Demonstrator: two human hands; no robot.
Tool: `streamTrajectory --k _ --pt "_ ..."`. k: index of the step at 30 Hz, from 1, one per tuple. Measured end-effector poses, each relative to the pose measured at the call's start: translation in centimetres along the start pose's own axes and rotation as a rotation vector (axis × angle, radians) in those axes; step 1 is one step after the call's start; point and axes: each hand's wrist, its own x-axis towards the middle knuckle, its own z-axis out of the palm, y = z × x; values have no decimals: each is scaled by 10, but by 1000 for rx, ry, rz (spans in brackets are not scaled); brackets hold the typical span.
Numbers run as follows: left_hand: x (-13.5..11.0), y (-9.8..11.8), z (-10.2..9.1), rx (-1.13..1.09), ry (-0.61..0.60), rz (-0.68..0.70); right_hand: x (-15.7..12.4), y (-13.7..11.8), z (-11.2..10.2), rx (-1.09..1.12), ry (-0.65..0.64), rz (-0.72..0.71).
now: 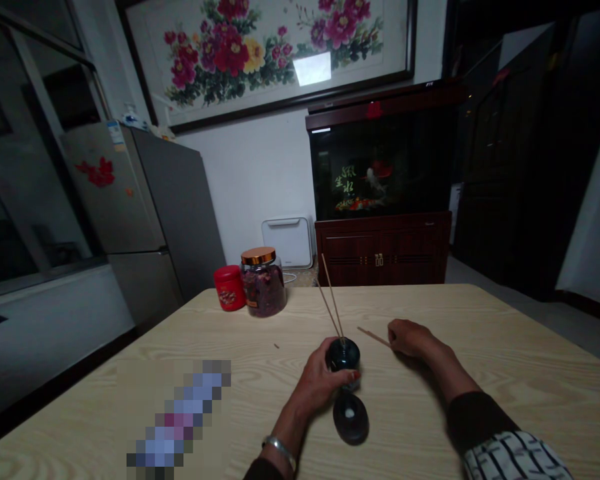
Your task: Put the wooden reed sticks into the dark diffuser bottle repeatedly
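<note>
Dark glass jar [345, 358] stood short of the table [445, 313]'s far edge, between its far corners, two thin sticks [334, 300] leaning from its top. The left hand [317, 381] was wrapped round its side; the right hand [411, 339] pinched a loose stick [373, 335], perhaps more than one, the curled fingers hiding the end. Good handling probably meant bracing the jar upright and gripping lightly, lest the wood snap.
</note>
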Motion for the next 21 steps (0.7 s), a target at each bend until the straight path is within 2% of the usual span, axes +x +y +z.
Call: streamTrajectory --k 7,16,21 --pt "1 -4 0 -4 -4 0 2 -2 -2 -49 2 3" --pt "-1 4 1 -31 -7 1 1 -6 -3 -115 20 -15" --pt "0 1 1 -18 4 -11 6 -5 1 -128 35 -14"
